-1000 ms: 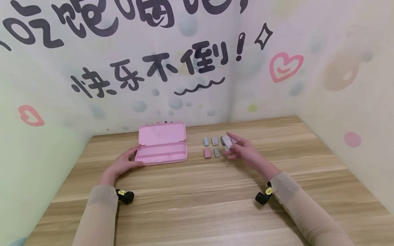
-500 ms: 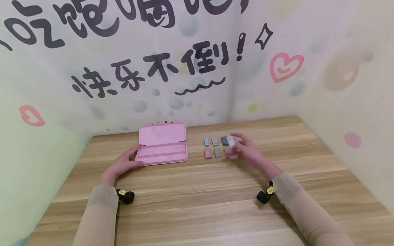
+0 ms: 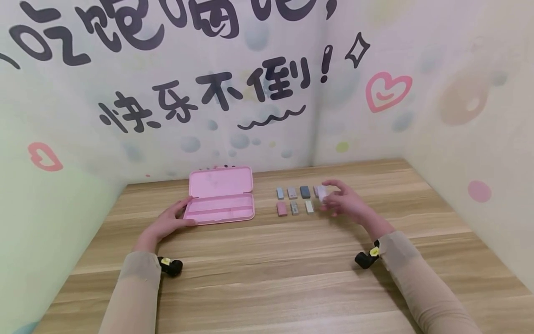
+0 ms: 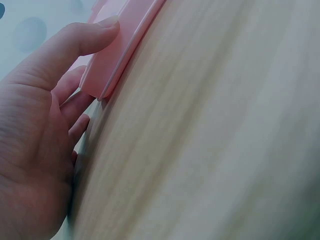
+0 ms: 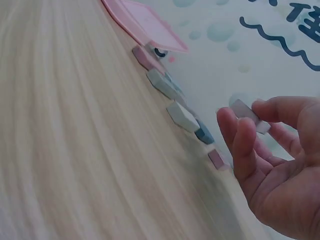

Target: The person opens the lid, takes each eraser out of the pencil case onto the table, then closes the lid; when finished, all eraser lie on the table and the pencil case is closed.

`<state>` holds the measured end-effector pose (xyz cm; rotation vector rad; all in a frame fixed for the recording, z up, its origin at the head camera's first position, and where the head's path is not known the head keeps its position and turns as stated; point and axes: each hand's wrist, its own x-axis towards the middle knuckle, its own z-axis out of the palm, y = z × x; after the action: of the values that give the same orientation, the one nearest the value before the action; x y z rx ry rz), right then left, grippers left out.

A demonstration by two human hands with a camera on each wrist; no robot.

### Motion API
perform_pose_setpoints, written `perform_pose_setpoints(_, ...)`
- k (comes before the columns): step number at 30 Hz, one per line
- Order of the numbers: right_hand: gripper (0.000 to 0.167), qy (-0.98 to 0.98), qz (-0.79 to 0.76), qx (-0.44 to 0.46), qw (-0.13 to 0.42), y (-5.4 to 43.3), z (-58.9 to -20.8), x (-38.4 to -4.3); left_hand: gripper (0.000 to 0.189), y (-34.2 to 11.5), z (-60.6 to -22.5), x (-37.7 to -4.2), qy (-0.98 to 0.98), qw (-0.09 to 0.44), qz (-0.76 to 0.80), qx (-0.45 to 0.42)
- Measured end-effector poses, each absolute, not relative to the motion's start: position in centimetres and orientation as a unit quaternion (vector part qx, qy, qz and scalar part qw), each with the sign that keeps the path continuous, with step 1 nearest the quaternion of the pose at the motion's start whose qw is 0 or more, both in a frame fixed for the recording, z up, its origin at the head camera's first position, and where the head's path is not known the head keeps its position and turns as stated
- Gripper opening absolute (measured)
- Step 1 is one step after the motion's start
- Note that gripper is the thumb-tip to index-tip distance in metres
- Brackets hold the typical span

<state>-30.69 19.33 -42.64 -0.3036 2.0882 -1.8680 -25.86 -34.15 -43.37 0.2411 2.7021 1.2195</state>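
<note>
An open pink pencil case [image 3: 221,182] lies at the back left of the table, its divided tray facing up. My left hand [image 3: 168,218] grips its left end, with the thumb on the front wall [image 4: 112,60] and fingers round the end. My right hand [image 3: 348,204] pinches a pale lilac eraser [image 5: 245,111] between thumb and fingers, raised above the table. To its left, small erasers lie in two rows: light blue [image 3: 280,193], lilac [image 3: 292,192] and dark blue [image 3: 305,192] behind; pink [image 3: 282,208], grey [image 3: 294,208] and white [image 3: 309,207] in front. A mauve eraser [image 5: 217,159] is partly hidden in the head view.
The wooden table [image 3: 267,278] ends at a printed wall [image 3: 267,153] right behind the pencil case lid. Another wall [image 3: 467,153] borders the right side. Each wrist carries a small black camera [image 3: 171,266].
My right hand has moved a little to the right with the pale eraser, uncovering the dark blue and white erasers. The left hand stays on the pencil case.
</note>
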Motion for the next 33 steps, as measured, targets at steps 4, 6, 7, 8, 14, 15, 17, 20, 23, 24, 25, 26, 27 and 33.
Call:
perform_pose_setpoints(4,0.056,0.746,-0.636,-0.107,0.166,19.8,-43.2,-31.0,0.095,-34.2,-43.5,-25.9,0.908,0.084,0.404,0.077)
perform_pose_setpoints(6,0.055,0.751,-0.629,-0.102,0.171,19.9,-43.5,-31.1,0.095,-34.2,-43.6,-25.9,0.907,0.085,0.406,0.075)
perform_pose_setpoints(7,0.054,0.754,-0.626,-0.098,0.174,19.9,-43.6,-31.2,0.095,-34.3,-43.7,-25.9,0.907,0.085,0.406,0.075)
perform_pose_setpoints(8,0.054,0.756,-0.624,-0.093,0.176,19.9,-43.7,-31.2,0.095,-34.3,-43.7,-25.9,0.907,0.085,0.406,0.075)
perform_pose_setpoints(14,0.055,0.77,-0.605,-0.09,0.183,19.8,-44.0,-31.0,0.095,-34.1,-43.7,-25.7,0.906,0.083,0.409,0.078)
perform_pose_setpoints(15,0.055,0.773,-0.601,-0.093,0.183,19.8,-44.0,-31.0,0.095,-34.1,-43.7,-25.7,0.906,0.082,0.408,0.079)
perform_pose_setpoints(17,0.055,0.779,-0.593,-0.097,0.182,19.8,-44.0,-31.0,0.095,-34.1,-43.7,-25.7,0.906,0.081,0.407,0.079)
perform_pose_setpoints(20,0.054,0.789,-0.58,-0.1,0.179,19.7,-44.0,-31.0,0.094,-34.1,-43.6,-25.8,0.907,0.081,0.405,0.079)
perform_pose_setpoints(23,0.052,0.798,-0.567,-0.103,0.173,19.5,-44.0,-31.1,0.095,-34.1,-43.4,-25.8,0.907,0.08,0.405,0.081)
perform_pose_setpoints(24,0.051,0.802,-0.563,-0.102,0.172,19.5,-44.0,-31.1,0.094,-33.9,-43.1,-25.7,0.906,0.082,0.407,0.079)
perform_pose_setpoints(25,0.05,0.805,-0.559,-0.102,0.171,19.4,-43.9,-31.1,0.094,-33.9,-43.0,-25.7,0.906,0.082,0.407,0.08)
perform_pose_setpoints(26,0.05,0.809,-0.553,-0.102,0.169,19.3,-43.9,-31.1,0.094,-33.9,-43.0,-25.8,0.905,0.083,0.409,0.081)
perform_pose_setpoints(27,0.05,0.813,-0.548,-0.104,0.168,19.2,-43.8,-31.1,0.094,-33.9,-43.0,-25.9,0.905,0.084,0.41,0.08)
perform_pose_setpoints(33,0.045,0.846,-0.501,-0.106,0.148,18.9,-43.7,-31.3,0.095,-34.4,-43.5,-26.6,0.908,0.087,0.401,0.08)
